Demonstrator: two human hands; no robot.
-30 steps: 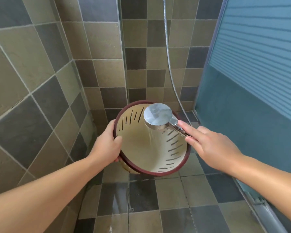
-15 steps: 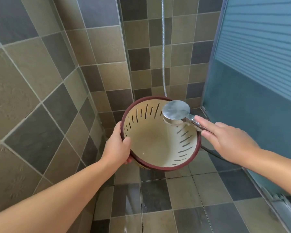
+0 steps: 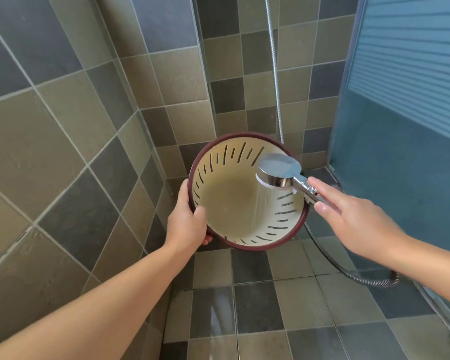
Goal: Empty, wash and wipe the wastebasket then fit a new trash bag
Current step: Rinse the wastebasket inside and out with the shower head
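The wastebasket (image 3: pixel 229 203) is cream inside with a dark red rim and slits in its wall; it is tilted, its opening facing me, above the shower floor. My left hand (image 3: pixel 187 222) grips its left rim, thumb inside. My right hand (image 3: pixel 353 219) holds the chrome handle of the shower head (image 3: pixel 278 170), which sits over the basket's upper right rim. Water sprays from it down into the basket.
Tiled walls close in on the left and behind. A frosted glass shower door (image 3: pixel 400 152) stands on the right. The metal hose (image 3: pixel 276 74) hangs down the back wall and loops over the wet tiled floor (image 3: pixel 257 307) at the right.
The view has shifted, so basket and hands sit further right in frame. The shower head has moved from the basket's top middle toward its upper right rim. Both grips are unchanged.
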